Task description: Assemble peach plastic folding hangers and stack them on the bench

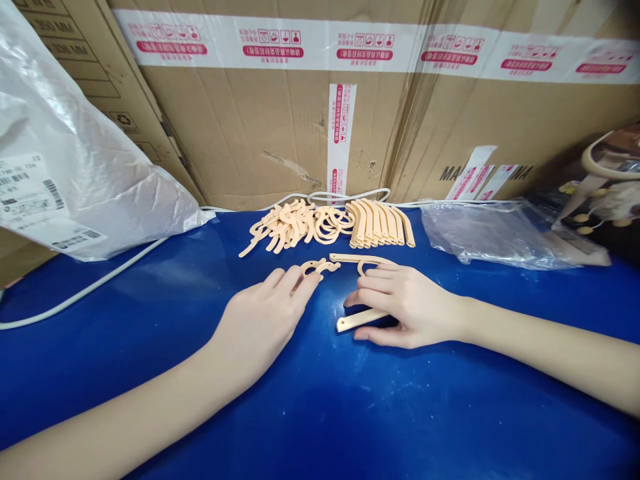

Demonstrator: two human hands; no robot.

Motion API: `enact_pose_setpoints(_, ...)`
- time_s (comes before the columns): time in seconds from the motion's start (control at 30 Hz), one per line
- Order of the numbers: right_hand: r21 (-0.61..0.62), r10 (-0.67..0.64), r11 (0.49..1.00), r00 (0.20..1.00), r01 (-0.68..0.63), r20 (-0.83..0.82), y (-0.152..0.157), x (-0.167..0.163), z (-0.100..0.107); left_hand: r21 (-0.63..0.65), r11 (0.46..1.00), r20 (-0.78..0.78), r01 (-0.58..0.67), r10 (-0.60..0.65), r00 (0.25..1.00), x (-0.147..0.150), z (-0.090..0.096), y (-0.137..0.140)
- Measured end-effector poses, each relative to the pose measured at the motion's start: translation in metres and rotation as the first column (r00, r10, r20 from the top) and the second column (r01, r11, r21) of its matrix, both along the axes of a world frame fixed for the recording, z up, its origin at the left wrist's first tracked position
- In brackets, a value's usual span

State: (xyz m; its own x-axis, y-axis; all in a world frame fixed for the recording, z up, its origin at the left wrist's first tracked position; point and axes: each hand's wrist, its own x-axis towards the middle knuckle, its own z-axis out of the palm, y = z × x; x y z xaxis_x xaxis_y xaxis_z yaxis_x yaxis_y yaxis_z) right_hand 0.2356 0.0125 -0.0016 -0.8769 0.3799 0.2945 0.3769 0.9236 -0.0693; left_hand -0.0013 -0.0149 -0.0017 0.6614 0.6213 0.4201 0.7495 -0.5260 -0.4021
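Note:
My left hand is closed, its fingertips on small, curved, hook-like wooden pieces; how many it holds is partly hidden by the fingers. My right hand curls over a pale wooden strip with a hole near its end. The strip passes between thumb and fingers, and its other end disappears under the palm. Just beyond the right fingers lie a second wooden strip and part of a wooden ring, both partly covered by that hand.
Behind the hands sit a heap of curved wooden pieces, several wooden rings and a row of bent wooden strips. Clear plastic bags lie right on the blue table. A white parcel bag, white cable and cardboard boxes border it.

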Motion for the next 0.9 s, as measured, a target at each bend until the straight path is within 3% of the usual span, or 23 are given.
enact_pose_setpoints(0.17,0.056,-0.003,0.998,0.999,0.000,0.050,-0.0018,-0.0005,0.0017,0.056,0.998,-0.019,0.015,-0.014,1.000,0.0013,-0.0001,0.0012)
enact_pose_setpoints(0.3,0.064,-0.006,0.998,1.000,0.006,-0.005,-0.0050,-0.0010,0.0009,0.034,0.999,-0.021,0.013,-0.013,1.000,0.0016,0.0000,0.0024)
enact_pose_setpoints(0.5,0.211,0.008,0.978,0.998,0.004,-0.055,-0.0078,-0.0009,-0.0028,0.006,1.000,0.012,0.017,-0.017,1.000,0.0020,-0.0003,0.0021)
enact_pose_setpoints(0.9,0.173,-0.054,0.983,0.998,0.058,-0.026,-0.0071,0.0010,-0.0035,-0.003,0.995,0.140,0.101,-0.100,0.985,0.0009,-0.0028,0.0002)
